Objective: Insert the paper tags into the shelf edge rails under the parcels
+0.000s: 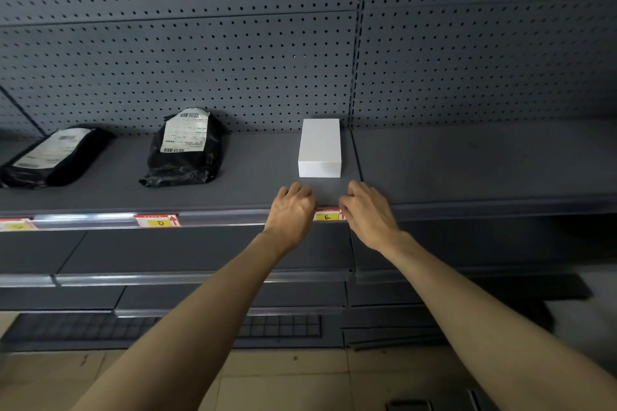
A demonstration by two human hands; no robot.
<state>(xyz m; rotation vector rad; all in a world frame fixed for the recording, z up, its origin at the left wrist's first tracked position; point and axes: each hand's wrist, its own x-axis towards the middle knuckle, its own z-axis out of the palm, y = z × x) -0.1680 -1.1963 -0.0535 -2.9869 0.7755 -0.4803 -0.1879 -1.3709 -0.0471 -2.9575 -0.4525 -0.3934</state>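
- Both hands are up at the front edge rail of the grey shelf, right below the white box.
- The left hand pinches the left end of the tag marked "E", fingers curled tight over it.
- The right hand pinches that tag's right end, fingers bent close.
- The "E" tag sits in the rail between the two hands.
- Further left, a tag marked "D" sits in the rail under a black parcel bag.
- Another black parcel lies at the far left, a tag beneath it.
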